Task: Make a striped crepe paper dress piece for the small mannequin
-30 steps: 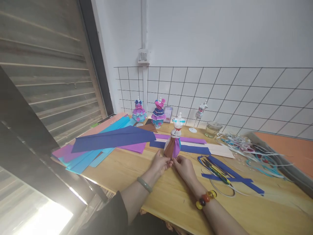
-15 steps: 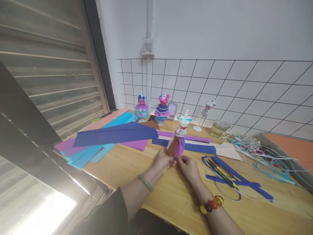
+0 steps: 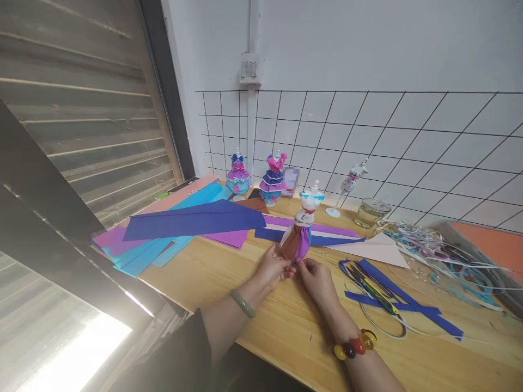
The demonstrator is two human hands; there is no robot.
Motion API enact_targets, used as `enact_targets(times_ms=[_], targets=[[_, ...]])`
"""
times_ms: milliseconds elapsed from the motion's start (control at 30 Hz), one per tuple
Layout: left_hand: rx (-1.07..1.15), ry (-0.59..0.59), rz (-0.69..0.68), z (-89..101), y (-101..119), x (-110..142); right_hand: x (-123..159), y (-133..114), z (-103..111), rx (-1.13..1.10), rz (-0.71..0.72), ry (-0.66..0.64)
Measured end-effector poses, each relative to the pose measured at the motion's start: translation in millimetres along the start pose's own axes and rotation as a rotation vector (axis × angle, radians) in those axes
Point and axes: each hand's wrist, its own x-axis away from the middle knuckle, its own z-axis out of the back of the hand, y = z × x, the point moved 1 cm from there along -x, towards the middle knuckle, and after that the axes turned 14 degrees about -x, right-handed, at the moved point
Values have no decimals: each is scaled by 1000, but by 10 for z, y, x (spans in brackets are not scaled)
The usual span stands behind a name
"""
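Note:
Before me stands a small white dress-form mannequin (image 3: 311, 200) with a light-blue trim at the top and a thin red band below it. Its gathered skirt (image 3: 295, 244) has brown, purple and blue panels. My left hand (image 3: 274, 268) pinches the skirt's lower edge from the left, its fingers curled. Against the same hem on the right, my right hand (image 3: 314, 275) has thumb and forefinger pressed together. The fingertips of both hands nearly meet there. The mannequin's foot is hidden behind the skirt and hands.
Coloured sheets (image 3: 192, 220) lie at left. Two dressed mannequins (image 3: 238, 177) and a bare, leaning one (image 3: 352, 179) stand behind. At right are scissors (image 3: 378, 294), blue strips (image 3: 408, 296), a glass jar (image 3: 371, 212) and tangled ribbons (image 3: 425, 239). A wire grid (image 3: 335, 128) lines the wall.
The view has shifted slightly. Both hands remain at the skirt's hem with little movement. The blue strip behind the mannequin appears to lie a little differently at its right end.

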Motion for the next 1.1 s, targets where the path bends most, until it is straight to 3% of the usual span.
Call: enact_targets(times_ms=[733, 1100], targets=[[82, -28, -4, 29, 12, -3, 36, 1, 44, -165, -106, -21], [224, 64, 58, 62, 83, -2, 116, -72, 103, -300, -126, 39]])
